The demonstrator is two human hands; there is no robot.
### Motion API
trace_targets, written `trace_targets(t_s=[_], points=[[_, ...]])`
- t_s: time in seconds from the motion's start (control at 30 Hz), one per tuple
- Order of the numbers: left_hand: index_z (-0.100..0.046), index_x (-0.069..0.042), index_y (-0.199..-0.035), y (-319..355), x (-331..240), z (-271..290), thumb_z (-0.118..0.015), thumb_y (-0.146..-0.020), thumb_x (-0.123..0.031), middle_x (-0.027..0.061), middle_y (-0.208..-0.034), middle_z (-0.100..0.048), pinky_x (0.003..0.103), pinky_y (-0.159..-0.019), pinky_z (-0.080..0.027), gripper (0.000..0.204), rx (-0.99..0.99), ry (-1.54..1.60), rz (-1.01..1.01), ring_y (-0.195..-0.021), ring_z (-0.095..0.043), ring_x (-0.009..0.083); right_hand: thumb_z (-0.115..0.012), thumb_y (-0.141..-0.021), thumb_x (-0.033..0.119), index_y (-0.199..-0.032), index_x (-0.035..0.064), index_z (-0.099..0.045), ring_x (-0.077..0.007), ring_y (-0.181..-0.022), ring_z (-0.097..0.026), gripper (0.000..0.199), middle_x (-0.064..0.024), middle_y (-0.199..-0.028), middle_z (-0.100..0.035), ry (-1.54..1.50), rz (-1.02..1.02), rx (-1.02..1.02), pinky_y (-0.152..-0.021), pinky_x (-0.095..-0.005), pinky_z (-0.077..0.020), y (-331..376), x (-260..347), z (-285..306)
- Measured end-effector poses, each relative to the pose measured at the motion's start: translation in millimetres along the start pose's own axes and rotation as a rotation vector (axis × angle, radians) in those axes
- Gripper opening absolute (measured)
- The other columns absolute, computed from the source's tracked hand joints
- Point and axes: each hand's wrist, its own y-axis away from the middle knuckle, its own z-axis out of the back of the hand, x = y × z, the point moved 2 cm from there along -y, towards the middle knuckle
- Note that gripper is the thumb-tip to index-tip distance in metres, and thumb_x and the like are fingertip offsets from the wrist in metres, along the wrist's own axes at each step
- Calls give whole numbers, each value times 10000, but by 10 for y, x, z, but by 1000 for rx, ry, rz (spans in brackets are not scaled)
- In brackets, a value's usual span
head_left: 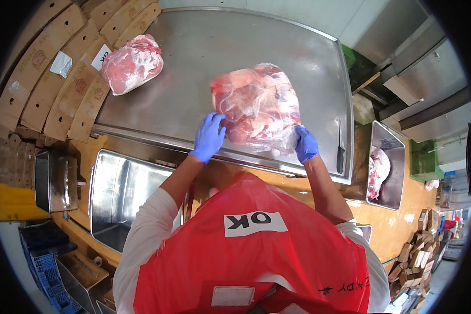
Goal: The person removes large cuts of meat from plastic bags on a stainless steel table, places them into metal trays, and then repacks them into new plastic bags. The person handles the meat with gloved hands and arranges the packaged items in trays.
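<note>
Steel table filling the upper centre, bent by the lens, its near edge running from nine o'clock toward four o'clock. Below it, at seven o'clock, an open steel bin set into the orange counter. Flattened cardboard boxes fanned at ten o'clock, leaning along the table's left edge. Red apron at six o'clock, covering the chest, white sleeves on either side.

Near the centre, slightly toward one o'clock, a clear plastic bag of raw meat lying on the table close to its near edge. Second bag of meat at eleven o'clock, on the table's left corner, well apart from the first. At three o'clock, a steel tray with another piece of meat inside.

Left hand in a blue glove, fingers curled and pinching the plastic at the bag's lower-left edge. Right hand in a blue glove, closed on the bag's lower-right corner, fingertips hidden under the plastic. Knife flat on the table at three o'clock, just beside the right hand, blade pointing away.
</note>
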Motion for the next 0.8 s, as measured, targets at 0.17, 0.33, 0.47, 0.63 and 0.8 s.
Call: trace_targets(t_s=[0.17, 0.33, 0.47, 0.63, 0.8], points=[[-668, -115, -1222, -318, 291, -114, -649, -917, -178, 106, -1289, -611, 416, -1005, -478, 312, -15, -77, -244, -1159, -568, 327, -596, -991, 334, -986, 195, -607, -145, -768, -562, 140, 27, -856, -578, 29, -53, -138, -732, -352, -483, -73, 234, -209], [-677, -84, -1101, -386, 293, -288, -661, -889, -168, 79, -1164, -632, 410, -911, -498, 229, -10, -173, -497, -1061, -586, 297, -661, -960, 301, -990, 192, -589, -131, -737, -554, 135, 31, -894, -578, 38, -40, -153, -683, -310, -466, -17, 528, -475], [-632, -65, -944, -547, 75, -453, -656, -862, -140, 94, -982, -601, 434, -816, -491, 113, 40, -234, -517, -927, -573, 299, -763, -891, 195, -997, 84, -617, -128, -681, -584, 213, -11, -846, -628, 305, 40, -121, -610, -261, -474, -133, 440, -254], [-568, -68, -881, -577, -25, -605, -641, -834, -109, 127, -890, -547, 452, -798, -483, 96, -4, -188, -448, -877, -548, 330, -760, -895, 162, -1078, -1, -681, -119, -768, -621, 257, -49, -938, -693, 278, 10, -32, -652, -274, -495, 101, 144, 80], [-557, -67, -873, -770, 85, -596, -631, -815, -88, 134, -875, -548, 464, -783, -484, 96, -17, -180, -412, -859, -555, 343, -753, -904, 203, -913, 86, -709, -100, -726, -593, 126, 8, -815, -665, 340, -47, -144, -662, -266, -490, 209, 138, 729]])
